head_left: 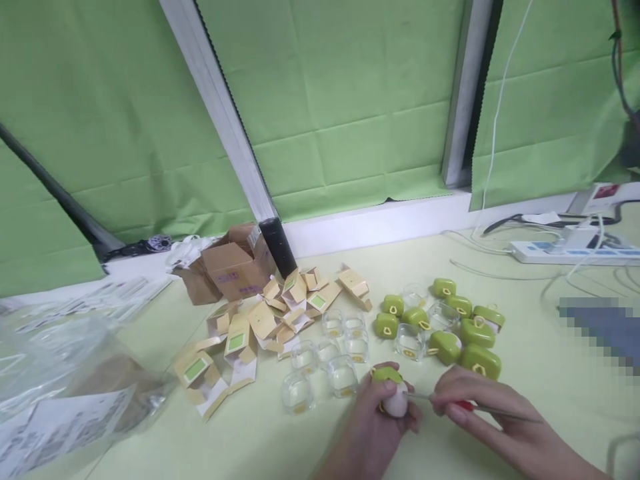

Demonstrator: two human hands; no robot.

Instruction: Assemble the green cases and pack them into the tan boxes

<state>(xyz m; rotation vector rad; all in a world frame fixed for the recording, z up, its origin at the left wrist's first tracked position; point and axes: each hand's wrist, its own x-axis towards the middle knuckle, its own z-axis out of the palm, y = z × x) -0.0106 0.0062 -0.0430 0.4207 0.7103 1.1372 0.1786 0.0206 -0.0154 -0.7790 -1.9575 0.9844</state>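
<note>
My left hand (373, 420) is closed around a small rounded case, green on top with a white lower part (397, 402). A thin metal tool with a red section (465, 405) is pinched in my right hand (500, 417). Its tip meets, or nearly meets, the white part of the case; its exact kind is unclear. Beyond my hands lie several green pieces with small yellow loops (479, 362). Several clear plastic cups with yellow marks (343, 377) stand to the left of and beyond my left hand.
Opened small cardboard boxes (260, 321) are heaped left of the cups. Behind them stand a larger brown carton (233, 267) and a black cylinder (279, 248). A plastic bag (60, 353) lies far left; a power strip (575, 252) with cables sits at the back right.
</note>
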